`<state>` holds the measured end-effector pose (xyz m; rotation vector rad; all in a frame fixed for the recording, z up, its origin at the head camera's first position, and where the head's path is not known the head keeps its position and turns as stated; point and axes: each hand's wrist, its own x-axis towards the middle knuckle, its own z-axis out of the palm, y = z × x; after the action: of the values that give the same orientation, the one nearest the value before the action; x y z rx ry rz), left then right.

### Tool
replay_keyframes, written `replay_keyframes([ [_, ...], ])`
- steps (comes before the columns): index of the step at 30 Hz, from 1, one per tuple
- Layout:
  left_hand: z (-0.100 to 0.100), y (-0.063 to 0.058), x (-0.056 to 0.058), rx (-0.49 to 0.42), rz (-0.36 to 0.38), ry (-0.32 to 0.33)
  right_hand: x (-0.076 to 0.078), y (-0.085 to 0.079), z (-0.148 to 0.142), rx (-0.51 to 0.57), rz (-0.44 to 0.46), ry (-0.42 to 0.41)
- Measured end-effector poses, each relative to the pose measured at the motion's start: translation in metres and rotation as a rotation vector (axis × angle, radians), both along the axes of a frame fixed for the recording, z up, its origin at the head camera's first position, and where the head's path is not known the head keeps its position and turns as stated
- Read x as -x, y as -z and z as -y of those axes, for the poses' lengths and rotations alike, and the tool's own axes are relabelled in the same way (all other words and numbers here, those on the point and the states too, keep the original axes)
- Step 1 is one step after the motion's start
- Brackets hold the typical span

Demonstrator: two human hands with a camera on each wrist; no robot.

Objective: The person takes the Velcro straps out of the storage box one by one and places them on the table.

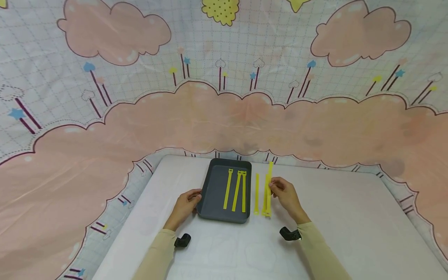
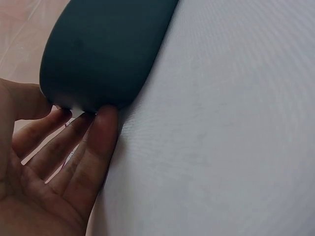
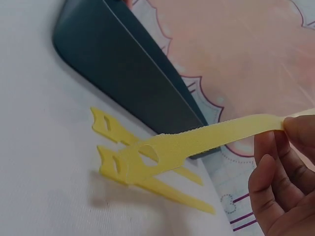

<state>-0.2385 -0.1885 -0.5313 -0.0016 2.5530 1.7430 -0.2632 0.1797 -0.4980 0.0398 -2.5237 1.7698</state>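
Dark grey tray [image 1: 211, 194]: 12 o'clock rim near far edge of white table [image 1: 350, 202]. Table surface runs wide from right hand [image 1: 285, 194] toward 3 o'clock. Narrow gap between tray and loose strips [image 1: 257, 194] at its 3. Left hand [image 1: 185, 204] clamped on tray rim, 8–9 o'clock. Right hand pinches held strip [image 1: 270, 171]: flat, yellow, slotted head toward 6, above loose strips. Three tray strips [image 1: 228, 190], heads toward 12.
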Motion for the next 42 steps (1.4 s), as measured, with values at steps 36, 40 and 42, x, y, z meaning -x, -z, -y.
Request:
replay_keyframes([
  [36, -0.001, -0.004, -0.002, -0.014, -0.006, 0.006, 0.011, 0.022, -0.029, -0.059, 0.15, 0.018],
  [40, -0.001, -0.004, -0.002, -0.016, -0.004, 0.004, 0.014, 0.027, -0.033, -0.1, 0.142, 0.013],
  [42, -0.001, -0.005, -0.002, -0.02, -0.004, 0.004, 0.016, 0.029, -0.035, -0.112, 0.141, 0.011],
])
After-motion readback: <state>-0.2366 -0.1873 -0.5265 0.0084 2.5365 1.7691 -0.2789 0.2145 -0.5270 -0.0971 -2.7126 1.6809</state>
